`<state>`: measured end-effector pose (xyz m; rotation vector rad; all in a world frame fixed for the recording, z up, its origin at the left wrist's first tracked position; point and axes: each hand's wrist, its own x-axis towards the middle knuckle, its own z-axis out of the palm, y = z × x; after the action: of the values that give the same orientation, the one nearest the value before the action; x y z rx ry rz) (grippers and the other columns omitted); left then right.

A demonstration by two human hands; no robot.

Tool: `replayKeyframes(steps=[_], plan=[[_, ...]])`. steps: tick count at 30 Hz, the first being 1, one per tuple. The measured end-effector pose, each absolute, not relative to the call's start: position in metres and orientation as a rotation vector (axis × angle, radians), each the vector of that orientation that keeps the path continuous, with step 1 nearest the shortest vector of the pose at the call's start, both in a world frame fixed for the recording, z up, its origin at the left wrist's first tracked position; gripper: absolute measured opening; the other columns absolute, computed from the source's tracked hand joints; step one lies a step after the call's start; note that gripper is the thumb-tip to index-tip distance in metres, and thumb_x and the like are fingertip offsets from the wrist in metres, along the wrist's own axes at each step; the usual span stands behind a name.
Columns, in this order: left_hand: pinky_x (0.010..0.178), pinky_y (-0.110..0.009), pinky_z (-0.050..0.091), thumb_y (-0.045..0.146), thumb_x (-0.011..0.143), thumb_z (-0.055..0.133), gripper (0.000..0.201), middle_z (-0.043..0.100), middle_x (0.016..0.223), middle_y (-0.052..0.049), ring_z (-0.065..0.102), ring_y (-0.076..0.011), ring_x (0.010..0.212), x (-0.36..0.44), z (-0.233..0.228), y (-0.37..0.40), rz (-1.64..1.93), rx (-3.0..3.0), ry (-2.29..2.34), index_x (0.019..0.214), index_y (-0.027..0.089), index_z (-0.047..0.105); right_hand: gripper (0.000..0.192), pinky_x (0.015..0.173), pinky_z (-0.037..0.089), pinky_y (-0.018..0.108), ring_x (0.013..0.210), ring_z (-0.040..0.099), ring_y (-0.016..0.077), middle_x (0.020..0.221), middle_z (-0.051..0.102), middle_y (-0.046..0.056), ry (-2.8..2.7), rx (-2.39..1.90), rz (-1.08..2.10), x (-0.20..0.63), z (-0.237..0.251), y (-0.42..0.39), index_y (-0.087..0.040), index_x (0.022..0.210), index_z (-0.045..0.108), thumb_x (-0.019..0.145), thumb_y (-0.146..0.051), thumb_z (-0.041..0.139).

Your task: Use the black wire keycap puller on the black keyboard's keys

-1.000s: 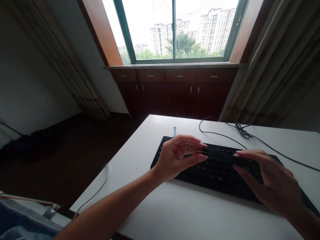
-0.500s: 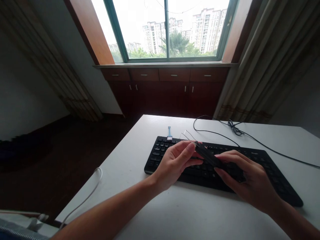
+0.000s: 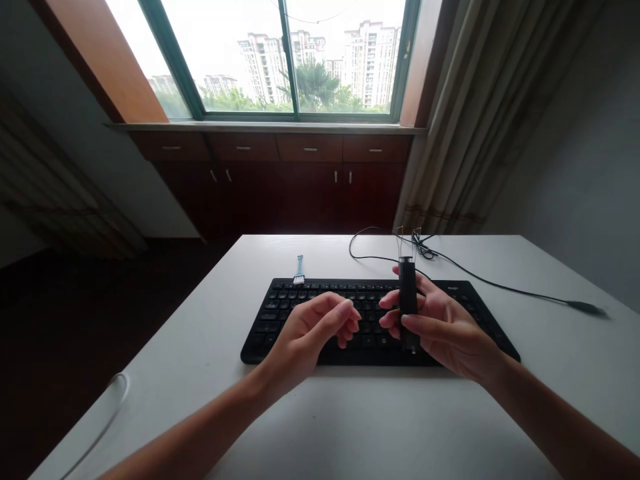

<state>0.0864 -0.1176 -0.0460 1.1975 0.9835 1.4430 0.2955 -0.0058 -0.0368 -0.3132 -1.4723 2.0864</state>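
**A:** so what's different from a second ago? the left hand (image 3: 313,333) was pinching the wire end of that black keycap puller (image 3: 408,303); now it's off it, fingers loosely curled around nothing, hovering over the lower middle of the keyboard (image 3: 300,320).

**B:** yep, and the puller goes from lying sideways between both hands to standing upright; only the right hand (image 3: 445,327) has it now, thumb and fingers wrapped round the handle, wire loops poking up at the centre of the frame.

**A:** so I'd say it's set in a working grip, not on any key yet; it's above the keyboard's right half.

**B:** small blue brush (image 3: 299,270) sits past the keyboard's top edge, cable (image 3: 500,285) trails off right on the white table (image 3: 350,427).
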Motion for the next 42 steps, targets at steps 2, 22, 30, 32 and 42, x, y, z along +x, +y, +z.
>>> replayKeyframes(steps=[2, 22, 30, 32, 42], plan=[[0.063, -0.019, 0.048, 0.033, 0.098, 0.058, 0.023, 0.063, 0.080, -0.004, 0.056, -0.0094, 0.072, 0.086, -0.047, -0.118, 1.411, 1.221, 0.992, 0.090, 0.013, 0.069, 0.032, 0.077, 0.058, 0.032, 0.090, 0.072, 0.0190, 0.102, 0.069, 0.006, -1.421, -0.314, 2.097, 0.297, -0.036, -0.003, -0.022, 0.115, 0.053, 0.085, -0.019, 0.067], [0.068, -0.020, 0.043, 0.033, 0.099, 0.055, 0.023, 0.057, 0.079, -0.001, 0.052, -0.0094, 0.072, 0.084, -0.047, -0.124, 1.309, 1.264, 1.073, 0.088, 0.017, 0.067, 0.055, 0.048, 0.028, 0.029, 0.047, 0.032, 0.0124, 0.051, 0.033, -0.003, -1.024, -0.502, 2.171, 0.303, -0.025, 0.012, -0.021, 0.053, 0.045, 0.086, -0.064, 0.035], [0.066, -0.019, 0.043, 0.033, 0.099, 0.056, 0.023, 0.057, 0.079, -0.001, 0.051, -0.0091, 0.071, 0.084, -0.048, -0.124, 1.294, 1.264, 1.088, 0.086, 0.017, 0.067, 0.048, 0.044, 0.023, 0.027, 0.044, 0.026, 0.0110, 0.048, 0.027, -0.006, -1.034, -0.594, 2.086, 0.300, -0.027, 0.012, -0.022, 0.051, 0.036, 0.087, -0.048, 0.055], [0.067, -0.019, 0.043, 0.033, 0.099, 0.056, 0.023, 0.057, 0.079, -0.001, 0.052, -0.0093, 0.072, 0.083, -0.049, -0.124, 1.294, 1.264, 1.087, 0.086, 0.017, 0.067, 0.049, 0.043, 0.022, 0.027, 0.043, 0.026, 0.0108, 0.048, 0.027, -0.005, -0.988, -0.567, 2.129, 0.300, -0.028, 0.013, -0.022, 0.051, 0.037, 0.087, -0.051, 0.050], [0.067, -0.019, 0.044, 0.031, 0.098, 0.056, 0.021, 0.058, 0.081, -0.001, 0.052, -0.0095, 0.073, 0.084, -0.048, -0.123, 1.266, 1.277, 1.100, 0.086, 0.019, 0.068, 0.046, 0.042, 0.017, 0.025, 0.045, 0.018, 0.0092, 0.049, 0.023, -0.006, -0.687, -0.445, 2.186, 0.311, -0.031, 0.021, -0.022, 0.055, 0.031, 0.082, -0.056, 0.046]])
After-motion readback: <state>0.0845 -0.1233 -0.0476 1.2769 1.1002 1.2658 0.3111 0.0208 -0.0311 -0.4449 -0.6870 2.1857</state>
